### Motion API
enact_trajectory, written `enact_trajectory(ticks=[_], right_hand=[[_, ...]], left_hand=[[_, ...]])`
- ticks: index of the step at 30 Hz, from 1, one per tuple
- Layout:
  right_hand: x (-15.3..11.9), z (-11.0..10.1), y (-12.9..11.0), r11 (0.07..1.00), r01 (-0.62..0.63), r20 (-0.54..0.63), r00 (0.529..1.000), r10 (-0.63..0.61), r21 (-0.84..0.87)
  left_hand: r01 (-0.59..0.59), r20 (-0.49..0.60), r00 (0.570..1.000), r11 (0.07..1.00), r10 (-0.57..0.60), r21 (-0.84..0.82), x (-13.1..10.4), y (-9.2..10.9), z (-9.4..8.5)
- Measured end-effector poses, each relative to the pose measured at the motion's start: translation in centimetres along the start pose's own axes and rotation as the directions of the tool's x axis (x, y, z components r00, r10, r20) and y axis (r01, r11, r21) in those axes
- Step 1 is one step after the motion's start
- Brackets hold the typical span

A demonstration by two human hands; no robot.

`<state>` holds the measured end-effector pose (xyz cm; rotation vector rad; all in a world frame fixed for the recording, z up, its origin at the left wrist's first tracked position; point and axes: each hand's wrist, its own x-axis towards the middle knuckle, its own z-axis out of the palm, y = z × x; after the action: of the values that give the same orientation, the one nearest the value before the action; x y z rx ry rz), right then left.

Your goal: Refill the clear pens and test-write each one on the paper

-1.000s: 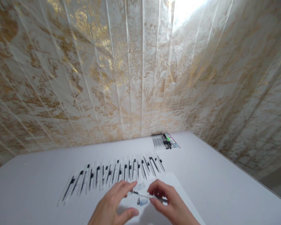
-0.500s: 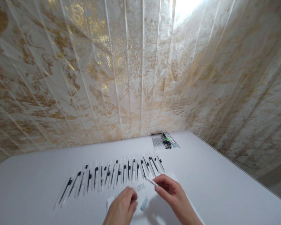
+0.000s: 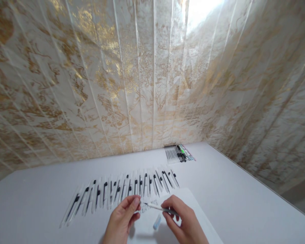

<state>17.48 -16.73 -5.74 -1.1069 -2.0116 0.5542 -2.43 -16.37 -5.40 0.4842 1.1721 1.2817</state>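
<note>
In my right hand (image 3: 180, 215) is a slim pen (image 3: 154, 206), white toward its front and dark grey toward the back, its thin dark tip aimed left. My left hand (image 3: 124, 217) faces it with thumb and forefinger pinched together just short of that tip. Something tiny may sit between those fingertips, but it is too small to name. Below both hands lies a white paper sheet (image 3: 193, 203) with handwriting near its top. A short light-blue piece (image 3: 157, 222), perhaps a pen cap, rests on the sheet between the hands.
Beyond my hands a long row of clear pen tubes with black caps and dark refills (image 3: 117, 189) spans the white table (image 3: 35, 193). At the back, a clear packet of pens and refills (image 3: 174, 154) lies near the gold-patterned curtain (image 3: 142, 84).
My right hand has turned the pen to point left and shifted its grip back along it. My left hand has moved up and turned, bringing its pinched fingertips close to the pen's tip.
</note>
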Motion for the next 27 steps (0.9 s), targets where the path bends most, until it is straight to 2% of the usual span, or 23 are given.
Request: enact_trajectory(ticks=[6, 11, 14, 16, 18, 20, 22, 24, 27], right_hand=[[-0.2, 0.6, 0.4, 0.995, 0.071, -0.043, 0.996, -0.075, -0.071], [-0.3, 0.7, 0.2, 0.996, 0.076, -0.051, 0.996, -0.079, -0.042], [-0.2, 0.5, 0.1, 0.997, 0.072, -0.059, 0.996, -0.072, 0.002], [-0.1, 0.2, 0.1, 0.998, 0.001, -0.031, 1.000, 0.001, 0.069], [0.1, 0.0, 0.0, 0.971, -0.150, 0.040, 0.989, 0.145, 0.187], [0.2, -0.3, 0.0, 0.902, -0.304, 0.115, 0.952, 0.282, 0.305], [0.4, -0.6, 0.0, 0.843, -0.389, 0.161, 0.921, 0.355, 0.371], [0.6, -0.9, 0.0, 0.831, -0.403, 0.170, 0.915, 0.366, 0.383], [0.8, -1.4, 0.0, 0.865, -0.358, 0.140, 0.934, 0.330, 0.350]], left_hand=[[-0.035, 0.004, 0.999, 0.999, 0.035, 0.036, -0.2, -0.5, 0.4], [-0.237, 0.003, 0.971, 0.958, 0.239, 0.160, -0.6, -1.0, 1.1], [-0.310, -0.021, 0.947, 0.933, 0.319, 0.182, -0.6, -1.4, 1.2], [-0.325, -0.023, 0.942, 0.929, 0.334, 0.179, -0.5, -1.6, 1.1], [-0.327, -0.026, 0.942, 0.931, 0.335, 0.164, -0.3, -1.8, 1.0], [-0.317, -0.028, 0.946, 0.937, 0.324, 0.146, -0.2, -2.0, 0.8], [-0.307, -0.029, 0.949, 0.943, 0.313, 0.132, -0.1, -2.2, 0.8], [-0.307, -0.035, 0.949, 0.944, 0.313, 0.121, 0.0, -2.2, 0.7], [-0.319, -0.063, 0.943, 0.942, 0.327, 0.106, -0.1, -2.0, 0.7]])
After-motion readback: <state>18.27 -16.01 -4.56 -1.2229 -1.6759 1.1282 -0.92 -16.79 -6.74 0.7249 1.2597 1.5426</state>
